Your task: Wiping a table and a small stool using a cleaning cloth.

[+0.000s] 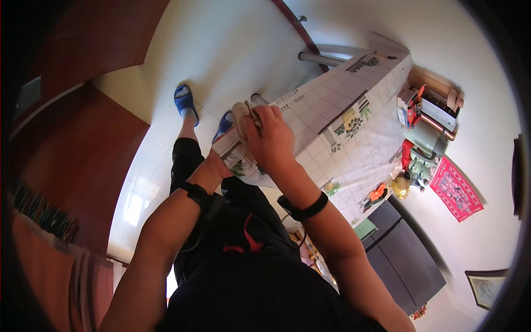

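Note:
My right hand is at the near corner of a table covered by a tile-patterned tablecloth with plant prints. Its fingers are closed on a bunched beige item, perhaps a cloth, with a thin brownish edge sticking up. My left hand is at the same corner, its palm side beneath the hanging edge of the tablecloth. The cloth and my right hand hide most of its fingers, so its grip cannot be made out. A dark band is on each wrist.
Along the table's wall side stand an electric kettle, a white boxy appliance, a golden container and an orange item. A grey cabinet stands beyond the table's end. Metal tube legs show beside the tabletop; my slippered feet are on the tiled floor.

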The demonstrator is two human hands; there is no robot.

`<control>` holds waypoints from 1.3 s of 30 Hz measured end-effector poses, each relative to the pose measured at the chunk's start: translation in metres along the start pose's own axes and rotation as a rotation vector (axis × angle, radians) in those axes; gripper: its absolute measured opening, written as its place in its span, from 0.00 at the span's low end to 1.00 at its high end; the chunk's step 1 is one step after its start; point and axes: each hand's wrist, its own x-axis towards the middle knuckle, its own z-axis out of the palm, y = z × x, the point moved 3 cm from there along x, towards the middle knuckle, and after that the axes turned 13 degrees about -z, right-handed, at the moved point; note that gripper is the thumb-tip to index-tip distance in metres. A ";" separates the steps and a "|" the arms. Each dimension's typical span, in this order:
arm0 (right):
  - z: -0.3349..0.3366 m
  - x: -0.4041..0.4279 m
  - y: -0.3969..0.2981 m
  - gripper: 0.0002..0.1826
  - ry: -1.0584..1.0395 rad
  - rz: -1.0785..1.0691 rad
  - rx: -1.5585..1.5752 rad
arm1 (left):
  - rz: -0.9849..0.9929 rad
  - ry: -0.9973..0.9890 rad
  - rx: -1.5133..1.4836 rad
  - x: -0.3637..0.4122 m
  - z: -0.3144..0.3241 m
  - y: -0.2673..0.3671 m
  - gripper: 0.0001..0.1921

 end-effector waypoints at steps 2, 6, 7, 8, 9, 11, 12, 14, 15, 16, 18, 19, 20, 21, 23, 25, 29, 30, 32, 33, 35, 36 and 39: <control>-0.013 -0.022 0.002 0.14 0.023 -0.077 -0.032 | -0.012 0.157 0.001 0.002 -0.023 0.001 0.29; 0.007 -0.059 -0.009 0.14 -0.168 -0.235 -0.101 | -0.209 -0.076 -0.322 0.009 -0.043 -0.011 0.28; 0.017 -0.060 -0.009 0.13 -0.201 -0.231 -0.145 | -0.244 -0.089 -0.627 0.011 -0.043 -0.015 0.28; 0.027 -0.057 -0.010 0.13 -0.215 -0.241 -0.191 | -0.147 -0.146 -0.414 0.010 -0.038 -0.019 0.30; 0.036 -0.053 -0.009 0.13 -0.285 -0.209 -0.241 | -0.050 -0.201 -0.198 0.008 -0.029 -0.023 0.32; 0.042 -0.033 -0.004 0.12 -0.198 -0.171 -0.255 | 0.070 -0.134 0.001 0.007 -0.009 -0.027 0.34; 0.044 -0.020 -0.001 0.12 -0.158 -0.135 -0.261 | 0.096 -0.023 -0.012 0.006 -0.001 -0.028 0.34; 0.037 -0.004 0.000 0.12 -0.060 -0.087 -0.217 | 0.123 0.006 0.070 0.003 0.019 -0.026 0.36; 0.034 -0.002 -0.002 0.12 -0.110 -0.059 -0.210 | 0.098 0.076 0.024 0.001 0.023 -0.026 0.36; 0.029 -0.004 -0.005 0.12 -0.124 -0.062 -0.199 | 0.073 0.063 0.002 0.000 0.027 -0.022 0.36; 0.023 -0.016 -0.015 0.13 -0.164 -0.120 -0.169 | 0.038 0.035 -0.027 -0.002 0.029 -0.018 0.35; 0.021 -0.028 -0.022 0.13 -0.192 -0.168 -0.151 | 0.034 0.035 -0.041 -0.004 0.027 -0.016 0.35; 0.024 -0.036 -0.024 0.14 -0.291 -0.196 -0.127 | 0.032 0.036 -0.054 -0.006 0.024 -0.015 0.34; 0.024 -0.041 -0.026 0.14 -0.225 -0.233 -0.151 | 0.037 0.035 -0.061 -0.006 0.021 -0.014 0.34; 0.033 -0.043 -0.021 0.15 -0.308 -0.219 -0.192 | 0.053 0.029 -0.075 -0.009 0.016 -0.014 0.33; 0.035 -0.029 -0.009 0.14 -0.224 -0.151 -0.158 | 0.054 0.015 -0.070 -0.008 0.013 -0.014 0.32; 0.014 0.019 0.018 0.15 -0.030 -0.094 -0.118 | -0.021 0.036 -0.007 -0.008 -0.001 -0.007 0.31; 0.001 0.024 0.023 0.15 0.033 -0.079 -0.078 | -0.050 0.074 0.025 -0.012 -0.007 -0.002 0.31; -0.030 0.030 0.033 0.16 0.154 -0.123 -0.049 | -0.071 -0.151 0.113 -0.016 -0.012 0.016 0.25; -0.041 0.030 0.040 0.16 0.137 -0.085 -0.061 | -0.080 -0.240 0.141 -0.020 -0.014 0.025 0.25; -0.061 0.025 0.052 0.15 0.166 -0.102 -0.088 | -0.066 -0.119 0.190 -0.021 -0.024 0.038 0.25; -0.065 0.021 0.059 0.15 0.141 -0.040 -0.084 | -0.057 -0.060 0.180 -0.016 -0.026 0.042 0.25; -0.063 0.008 0.068 0.14 0.111 -0.013 -0.138 | -0.004 -0.006 0.174 0.009 -0.020 0.039 0.25</control>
